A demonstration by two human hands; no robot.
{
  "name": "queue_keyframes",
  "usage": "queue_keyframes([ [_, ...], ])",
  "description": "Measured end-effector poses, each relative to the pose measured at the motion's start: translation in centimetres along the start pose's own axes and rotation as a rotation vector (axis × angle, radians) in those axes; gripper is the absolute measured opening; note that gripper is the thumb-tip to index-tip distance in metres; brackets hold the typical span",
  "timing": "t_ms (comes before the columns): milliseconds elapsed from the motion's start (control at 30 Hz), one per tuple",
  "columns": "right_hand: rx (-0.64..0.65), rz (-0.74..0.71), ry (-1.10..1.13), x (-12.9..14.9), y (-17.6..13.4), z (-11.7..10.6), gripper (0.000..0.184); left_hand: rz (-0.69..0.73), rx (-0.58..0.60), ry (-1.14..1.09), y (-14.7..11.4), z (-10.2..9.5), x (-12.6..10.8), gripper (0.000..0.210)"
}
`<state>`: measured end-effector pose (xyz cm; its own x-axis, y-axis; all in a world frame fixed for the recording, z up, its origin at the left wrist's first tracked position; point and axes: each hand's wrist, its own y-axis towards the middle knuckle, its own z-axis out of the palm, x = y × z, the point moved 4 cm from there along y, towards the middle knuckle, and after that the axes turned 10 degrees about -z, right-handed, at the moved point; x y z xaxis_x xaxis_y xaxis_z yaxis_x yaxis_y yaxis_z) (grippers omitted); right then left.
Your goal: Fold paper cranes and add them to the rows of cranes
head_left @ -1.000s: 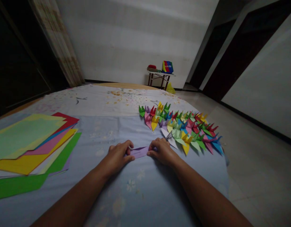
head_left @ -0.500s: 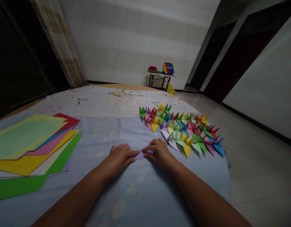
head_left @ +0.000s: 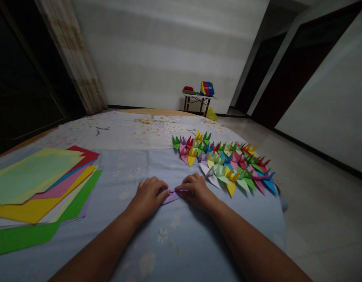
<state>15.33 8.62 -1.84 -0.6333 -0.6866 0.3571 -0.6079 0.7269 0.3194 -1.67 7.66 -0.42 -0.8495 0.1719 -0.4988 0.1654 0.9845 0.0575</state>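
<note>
A small folded piece of purple paper lies on the cloth between my hands, partly covered by fingers. My left hand is closed on its left end, thumb and fingertips pressed together at the edge. From the other side my right hand grips the right end, with the index finger and thumb near its top edge. Just beyond my right hand stand rows of folded paper cranes in many colours. How the purple paper is folded under the fingers is hidden.
At the left lies a fanned stack of coloured paper sheets. A pale blue flowered tablecloth covers the round table. Against the far wall, a small table holds a colourful box and a red item.
My left fingers have shifted and curled more at the paper's left end. More of the purple paper's lower part shows. The whole view has tilted slightly.
</note>
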Motion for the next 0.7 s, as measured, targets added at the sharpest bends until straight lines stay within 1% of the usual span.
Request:
queue_keyframes([
  [133, -0.032, -0.024, 0.003, 0.2, 0.0, -0.2, 0.026, 0.012, -0.006, 0.076, -0.1, 0.6, -0.1, 0.016],
  [233, -0.124, -0.020, 0.008, 0.4, -0.1, -1.0, 0.033, 0.007, -0.002, 0.089, -0.3, 0.7, -0.1, 0.014],
  [300, -0.191, -0.006, 0.009, 0.4, -0.2, -1.5, 0.029, 0.009, -0.009, 0.082, -0.5, 0.6, -0.3, 0.014],
  [367, -0.224, 0.008, 0.007, 0.4, -0.3, -1.8, 0.024, 0.012, -0.016, 0.040, -0.5, 0.5, -0.4, 0.013],
  [433, -0.234, 0.010, 0.010, 0.4, -0.4, -2.0, 0.026, 0.001, -0.007, -0.061, -0.5, 0.3, -0.6, 0.013],
  [500, -0.272, 0.012, 0.027, 0.4, -0.5, -2.2, 0.034, -0.036, -0.011, -0.208, -0.3, 0.0, -0.5, 0.014],
  [600, -0.388, 0.050, 0.102, 0.3, -0.6, -2.9, 0.043, -0.158, -0.073, -0.468, 0.1, -0.4, -0.1, 0.020],
  [700, -0.472, 0.125, 0.242, 0.2, -0.6, -3.0, 0.038, -0.298, -0.111, -0.732, 0.3, -0.2, 0.3, 0.030],
])
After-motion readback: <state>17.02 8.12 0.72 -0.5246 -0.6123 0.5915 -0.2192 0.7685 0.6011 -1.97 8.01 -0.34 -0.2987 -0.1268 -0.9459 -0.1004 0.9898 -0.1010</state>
